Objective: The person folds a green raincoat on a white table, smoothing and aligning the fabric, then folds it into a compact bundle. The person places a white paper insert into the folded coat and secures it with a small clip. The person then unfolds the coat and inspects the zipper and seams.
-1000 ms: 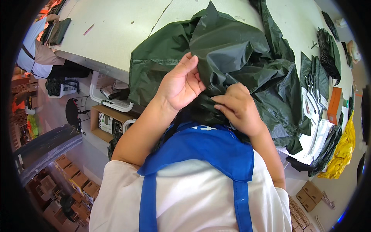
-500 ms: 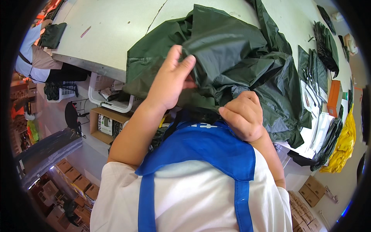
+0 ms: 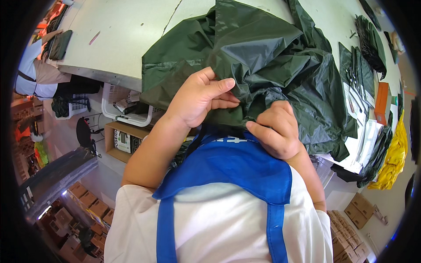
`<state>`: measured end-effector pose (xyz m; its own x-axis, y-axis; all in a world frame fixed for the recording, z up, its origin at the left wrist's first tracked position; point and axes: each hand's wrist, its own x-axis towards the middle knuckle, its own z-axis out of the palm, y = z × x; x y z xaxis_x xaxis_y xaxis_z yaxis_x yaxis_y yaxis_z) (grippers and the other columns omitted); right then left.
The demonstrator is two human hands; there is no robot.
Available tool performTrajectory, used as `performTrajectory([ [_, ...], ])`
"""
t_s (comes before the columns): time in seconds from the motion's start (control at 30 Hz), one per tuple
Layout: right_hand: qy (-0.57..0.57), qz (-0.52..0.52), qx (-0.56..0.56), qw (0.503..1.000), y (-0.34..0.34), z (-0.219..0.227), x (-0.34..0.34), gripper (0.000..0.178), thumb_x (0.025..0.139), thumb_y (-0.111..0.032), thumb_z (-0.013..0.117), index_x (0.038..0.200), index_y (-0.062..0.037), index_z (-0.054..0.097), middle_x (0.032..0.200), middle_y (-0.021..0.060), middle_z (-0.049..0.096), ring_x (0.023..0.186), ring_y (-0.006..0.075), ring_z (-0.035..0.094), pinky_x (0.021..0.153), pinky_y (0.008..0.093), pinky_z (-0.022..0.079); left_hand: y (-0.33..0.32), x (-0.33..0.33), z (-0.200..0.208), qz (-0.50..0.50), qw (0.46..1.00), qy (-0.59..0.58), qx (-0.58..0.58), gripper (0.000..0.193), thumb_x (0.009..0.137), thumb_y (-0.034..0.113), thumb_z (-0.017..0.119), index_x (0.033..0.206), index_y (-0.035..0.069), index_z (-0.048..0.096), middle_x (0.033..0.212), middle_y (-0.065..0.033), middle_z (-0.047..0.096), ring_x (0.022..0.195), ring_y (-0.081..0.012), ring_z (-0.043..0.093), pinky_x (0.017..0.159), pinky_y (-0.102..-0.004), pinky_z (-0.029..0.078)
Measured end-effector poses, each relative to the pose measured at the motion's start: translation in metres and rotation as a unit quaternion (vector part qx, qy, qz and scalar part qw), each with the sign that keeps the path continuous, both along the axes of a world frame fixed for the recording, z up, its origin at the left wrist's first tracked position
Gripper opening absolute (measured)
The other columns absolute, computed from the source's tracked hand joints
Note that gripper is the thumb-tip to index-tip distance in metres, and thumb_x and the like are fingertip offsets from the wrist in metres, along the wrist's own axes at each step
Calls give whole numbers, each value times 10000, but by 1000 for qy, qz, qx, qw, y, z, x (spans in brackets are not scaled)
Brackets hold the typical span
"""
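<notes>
A large crumpled sheet of thin, shiny dark green fabric (image 3: pixel 258 48) lies over the near edge of the table and hangs toward my blue apron (image 3: pixel 223 168). My left hand (image 3: pixel 199 96) is at a fold of it, thumb and fingertips closed on the cloth, with the other fingers bent beneath the thumb. Close to the apron's top, my right hand (image 3: pixel 276 131) is curled with thumb and forefinger pinching the fabric's near edge. Folds hide part of what lies between the two hands.
The pale table (image 3: pixel 118 39) has a pink pen-like stick (image 3: pixel 94 38) on it. To the right are dark folded pieces (image 3: pixel 370 46), an orange box (image 3: pixel 382 103) and yellow fabric (image 3: pixel 390 153). A white basket (image 3: pixel 127 103) and a carton (image 3: pixel 120 147) stand below left. Another person (image 3: pixel 41 79) works far left.
My left hand has moved right and slightly down, closer to my right hand, and its fingertips have come onto the fabric. The fabric's upper folds have shifted. My right hand keeps its pinch.
</notes>
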<state>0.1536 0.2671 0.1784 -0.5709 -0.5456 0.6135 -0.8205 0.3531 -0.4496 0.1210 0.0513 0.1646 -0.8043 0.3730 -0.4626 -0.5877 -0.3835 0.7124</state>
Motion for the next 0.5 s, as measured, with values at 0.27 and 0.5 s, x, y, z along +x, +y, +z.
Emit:
performTrajectory([
  [0.27,-140,-99,-77,982,-11,-14,-11,251,714,21,716,954,-26,663,875,98,616,751,268,614,669,348,506,12,4,0,19,1000,4,20,194,911,189,622,1007,29,570,919,-122,661,826,-240,677,763,-376,570],
  [0.5,-396,-98,-206,889,-5,-18,-9,104,782,34,640,862,-16,597,870,114,599,797,233,591,718,304,475,18,4,-4,50,997,-8,56,200,922,190,606,1052,41,574,961,-123,663,882,-233,668,812,-392,556],
])
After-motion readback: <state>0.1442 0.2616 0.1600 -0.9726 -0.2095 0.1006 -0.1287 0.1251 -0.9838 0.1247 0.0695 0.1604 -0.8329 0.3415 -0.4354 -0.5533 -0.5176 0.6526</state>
